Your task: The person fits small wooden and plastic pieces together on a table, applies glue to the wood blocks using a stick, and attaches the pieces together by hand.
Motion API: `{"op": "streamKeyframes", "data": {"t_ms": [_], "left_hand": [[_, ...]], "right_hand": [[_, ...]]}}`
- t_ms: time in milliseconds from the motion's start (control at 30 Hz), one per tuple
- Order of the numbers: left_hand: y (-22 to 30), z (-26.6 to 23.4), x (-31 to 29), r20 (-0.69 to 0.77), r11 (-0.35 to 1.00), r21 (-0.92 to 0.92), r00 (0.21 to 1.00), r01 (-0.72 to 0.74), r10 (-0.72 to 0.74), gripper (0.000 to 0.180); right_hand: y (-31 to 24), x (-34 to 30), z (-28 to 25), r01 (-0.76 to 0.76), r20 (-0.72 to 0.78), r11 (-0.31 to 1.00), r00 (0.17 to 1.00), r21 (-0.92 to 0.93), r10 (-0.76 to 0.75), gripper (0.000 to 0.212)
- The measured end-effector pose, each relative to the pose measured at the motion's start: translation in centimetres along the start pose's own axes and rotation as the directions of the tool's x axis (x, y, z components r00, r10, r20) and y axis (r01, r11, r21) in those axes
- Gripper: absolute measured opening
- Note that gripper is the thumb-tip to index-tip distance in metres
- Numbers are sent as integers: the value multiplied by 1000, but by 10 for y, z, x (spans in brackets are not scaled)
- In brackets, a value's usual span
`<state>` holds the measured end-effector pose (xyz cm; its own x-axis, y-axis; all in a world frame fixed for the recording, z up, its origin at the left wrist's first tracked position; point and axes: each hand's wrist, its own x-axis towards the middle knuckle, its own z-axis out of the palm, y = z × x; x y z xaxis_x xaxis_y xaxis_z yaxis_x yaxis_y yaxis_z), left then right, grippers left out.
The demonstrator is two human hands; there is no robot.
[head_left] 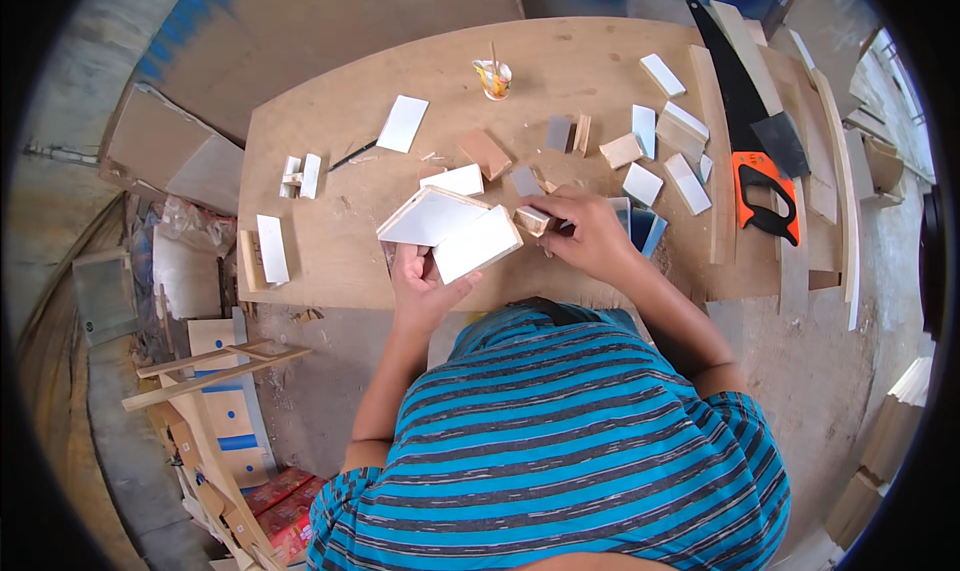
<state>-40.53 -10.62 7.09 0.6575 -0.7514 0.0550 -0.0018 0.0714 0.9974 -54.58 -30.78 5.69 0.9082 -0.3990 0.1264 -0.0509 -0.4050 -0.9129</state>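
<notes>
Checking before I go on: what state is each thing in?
Left hand: closed on white-faced wooden pieces
White-faced wooden pieces: held up, meeting at an angle
Right hand: pinching small wooden block
Small wooden block: gripped, beside those pieces
Handsaw: lying flat, untouched
Cup: upright, stick standing inside
Thin black tool: lying flat

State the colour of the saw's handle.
Orange and black; the handle shows best in the head view.

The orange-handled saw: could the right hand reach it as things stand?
Probably yes: the saw's orange handle lies uncovered, out to the right. But the right hand is holding a small wooden block, so it would likely need to put that down first.
</notes>
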Motion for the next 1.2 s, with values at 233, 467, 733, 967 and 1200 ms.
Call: {"op": "streamKeyframes", "data": {"t_ms": [233, 467, 733, 967, 1200], "left_hand": [[11, 4, -1, -75, 1000, -16, 997, 4, -5, 83], [3, -7, 1, -6, 998, 23, 998, 57, -56, 84], [5, -9, -1, 70, 1000, 23, 998, -5, 3, 80], [5, -6, -1, 97, 999, 13, 995, -35, 34, 75], [-1, -6, 4, 120, 997, 66, 992, 37, -45, 75]], "right_hand": [[-14, 2, 5, 185, -269, 931, 923, -313, -274, 50], [-31, -2, -7, 92, -186, 995, 978, -39, -98, 49], [-34, -9, -18, 83, -94, 991, 993, 108, -73, 48], [-22, -8, -15, 41, -50, 991, 998, 126, -35, 46], [-7, -6, -10, 33, -60, 991, 998, 127, -26, 46]]}}
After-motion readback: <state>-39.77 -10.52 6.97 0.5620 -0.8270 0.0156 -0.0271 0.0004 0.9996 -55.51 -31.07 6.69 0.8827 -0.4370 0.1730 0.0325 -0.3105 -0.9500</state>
